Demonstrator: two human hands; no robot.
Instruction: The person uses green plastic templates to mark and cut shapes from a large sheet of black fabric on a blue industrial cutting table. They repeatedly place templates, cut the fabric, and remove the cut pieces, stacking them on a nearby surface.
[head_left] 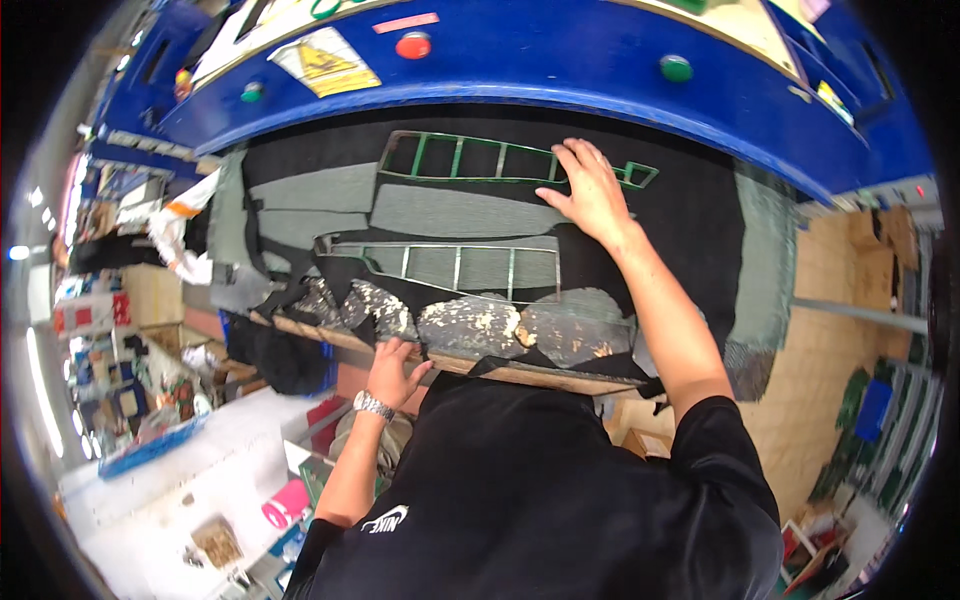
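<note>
A long green-edged metal cutting die (pixel 430 158) with crossbars lies on black fabric (pixel 690 215). My right hand (pixel 592 195) is over its right part, fingers bent and thumb spread apart below the frame; whether the fingertips touch the metal I cannot tell. A second cutting die (pixel 458 267), greyer and also barred, rests nearer me, over a grey opening. Between the two is a long grey panel shape (pixel 460 212). My left hand (pixel 393 375), with a metal watch at the wrist, rests with fingers apart at the near wooden edge (pixel 540 374) of the work surface.
A blue machine beam (pixel 560 75) spans the far side, with a red button (pixel 413 45) and a green button (pixel 677 68). Worn dark patches (pixel 470 328) line the surface's near edge. Black cloth (pixel 275 355) hangs at the left. A white table (pixel 230 450) stands lower left.
</note>
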